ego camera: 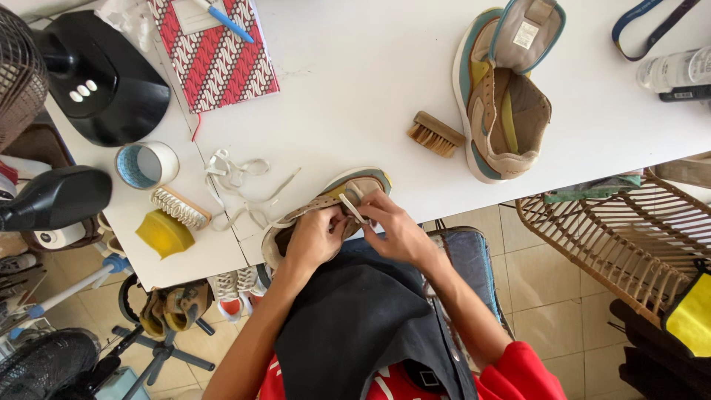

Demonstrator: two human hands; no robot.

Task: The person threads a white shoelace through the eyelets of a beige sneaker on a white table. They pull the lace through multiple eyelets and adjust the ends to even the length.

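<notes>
A tan sneaker (326,211) with teal-yellow sole lay at the counter (355,89) edge; left hand (315,238) gripped it, right hand (396,230) pinched its white lace (352,209).

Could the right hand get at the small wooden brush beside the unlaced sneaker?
Probably yes. The right hand is busy pinching a lace on the near sneaker, but only bare white table lies between it and the wooden brush.

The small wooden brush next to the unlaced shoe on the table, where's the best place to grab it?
Grip the wooden brush across its wooden back, coming from above. It lies tilted on its side, bristles facing the table's near edge, with bare table on its left. The unlaced shoe crowds its right side, so probably approach from the left.
</notes>
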